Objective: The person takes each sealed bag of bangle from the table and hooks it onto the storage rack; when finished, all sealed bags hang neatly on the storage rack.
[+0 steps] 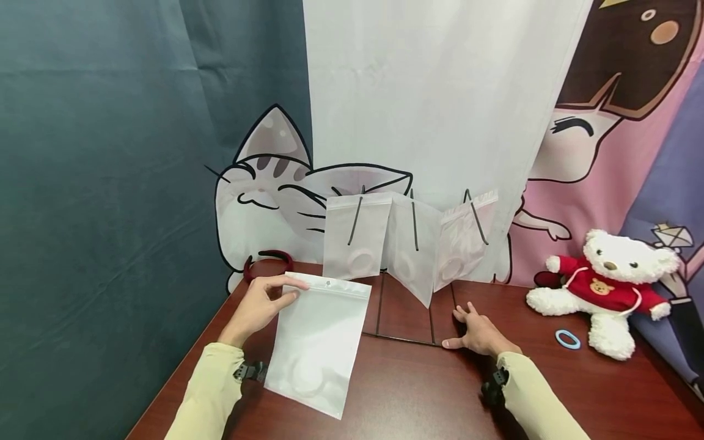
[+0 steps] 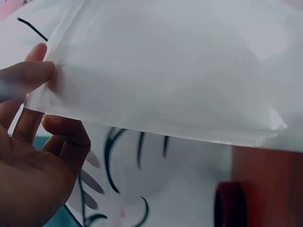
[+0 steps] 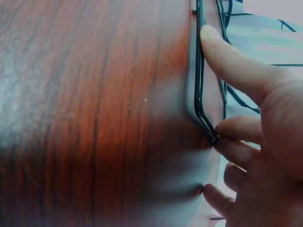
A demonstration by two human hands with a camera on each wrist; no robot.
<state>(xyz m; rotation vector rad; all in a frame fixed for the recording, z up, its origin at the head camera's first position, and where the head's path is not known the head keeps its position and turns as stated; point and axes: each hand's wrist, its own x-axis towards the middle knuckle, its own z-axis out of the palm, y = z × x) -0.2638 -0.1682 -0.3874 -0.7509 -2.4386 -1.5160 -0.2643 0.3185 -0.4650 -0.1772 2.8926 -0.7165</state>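
In the head view my left hand (image 1: 263,305) pinches a white zip bag (image 1: 324,342) by its upper left corner, thumb in front and fingers behind. A pale ring shape shows through the bag's lower part. The left wrist view has the thumb pressed on the bag (image 2: 165,71) near its seal strip. My right hand (image 1: 478,333) rests at the front right corner of a black wire rack (image 1: 404,340), its thumb and fingertips touching the wire (image 3: 199,71). From the rack's prongs hang three similar bags: left (image 1: 352,238), middle (image 1: 412,244) and right (image 1: 464,238).
A dark red headband (image 1: 286,256) lies at the table's back left. To the right sits a white teddy bear (image 1: 616,287) in a red top, with a blue ring (image 1: 568,339) in front of it. A printed curtain (image 1: 440,91) hangs behind the table (image 1: 418,397).
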